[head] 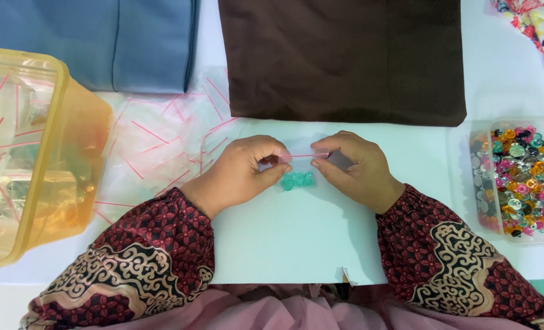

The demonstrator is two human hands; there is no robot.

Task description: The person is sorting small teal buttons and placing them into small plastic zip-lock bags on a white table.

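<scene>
At the far left stands an amber tub (70, 159) of translucent plastic with rounded corners, and clear little bags with pink seal lines show through its wall. Above it lies a folded blue-grey cloth (100, 40), smooth and matte. Just right of the tub a loose heap of empty bags (162, 143) spreads over the white table (296, 244), thin, glossy and crinkled, each with a pink strip along its mouth. The left hand (238, 174) comes out of a dark red patterned sleeve, its thumb and forefinger pinched on the left end of the seal of a small clear zip bag (302, 165). The bag lies at the middle of the table between the two hands, its pink seal strip running left to right, so its long axis is crosswise to the person and its mouth faces away, towards a dark brown cloth (345, 58) folded flat above. Inside, at the near edge, sits a cluster of small teal beads (297, 179), rounded and shiny. The right hand (357, 171) pinches the right end of the same strip, the grip narrow on the thin plastic. At the far right a clear rectangular tray (461, 177) holds a mass of faceted, glittering gems in pink, orange, teal and silver.
</scene>
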